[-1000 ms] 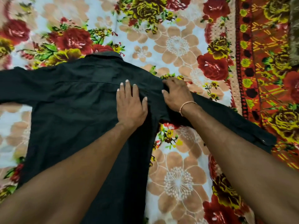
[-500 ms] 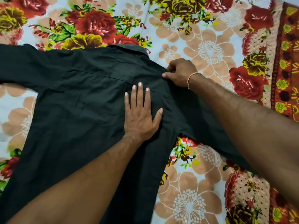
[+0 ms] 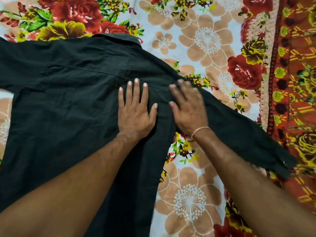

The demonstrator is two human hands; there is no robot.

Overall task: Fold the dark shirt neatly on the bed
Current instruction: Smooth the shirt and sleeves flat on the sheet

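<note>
Both hands — left point(image 3: 135, 112), right point(image 3: 187, 110) — press flat, fingers straight, gripping nothing, on the shirt point(image 3: 65, 103) spread across the bed point(image 3: 196, 168)

The dark shirt point(image 3: 68, 108) lies spread back-up on the bed, sleeves outstretched.

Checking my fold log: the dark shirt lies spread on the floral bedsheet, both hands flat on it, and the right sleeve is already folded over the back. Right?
Not quite. In the head view the right sleeve isn't folded; it stretches out over the floral bedsheet. The dark shirt is spread, left hand and right hand flat on it.
</note>
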